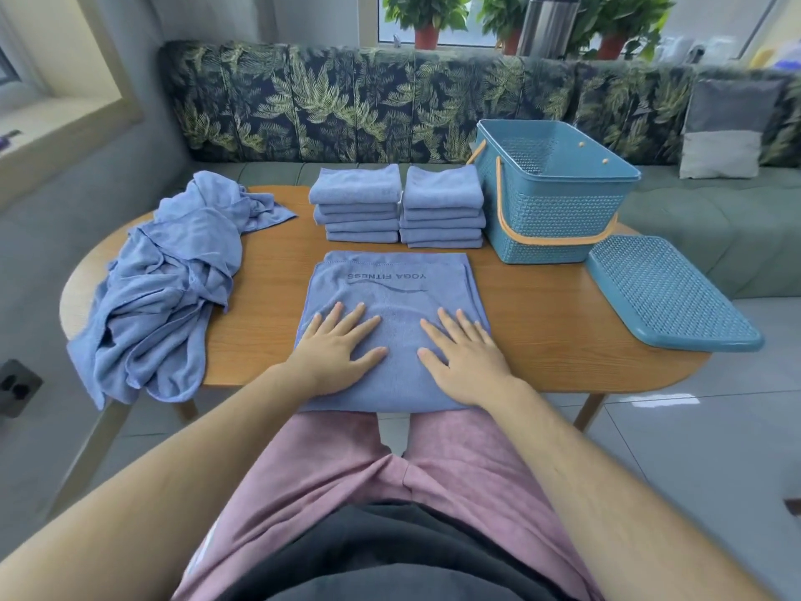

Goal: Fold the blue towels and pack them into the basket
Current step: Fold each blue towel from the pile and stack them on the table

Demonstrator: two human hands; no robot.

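Pressing on the blue microfibre towel printed "YOGA FITNESS" (392, 279), I am laying my left hand (342, 349) and my right hand (459, 355) flat on its near half. Both hands are resting palm down, side by side but apart, with fingers straight and spread; neither is gripping anything. This towel is lying smoothed out at the near middle of the oval wooden table (542, 305), its near edge hanging over the table edge toward my lap and its lettering reading upside down on the far half.

Two stacks of folded blue towels are standing side by side just beyond it: the left stack (357, 201) and the right stack (442, 206), nearly touching each other.

A crumpled heap of unfolded blue towels (173, 288) is lying across the left end of the table, part of it draping over the edge.

The blue woven-pattern plastic basket (559, 227) is standing open at the far right, just beside the right stack, with its orange handle (546, 240) lying lowered along the near wall. Its flat blue lid (667, 292) is lying at the right end of the table, near the basket.

A leaf-print sofa (346, 106) is running behind the table.
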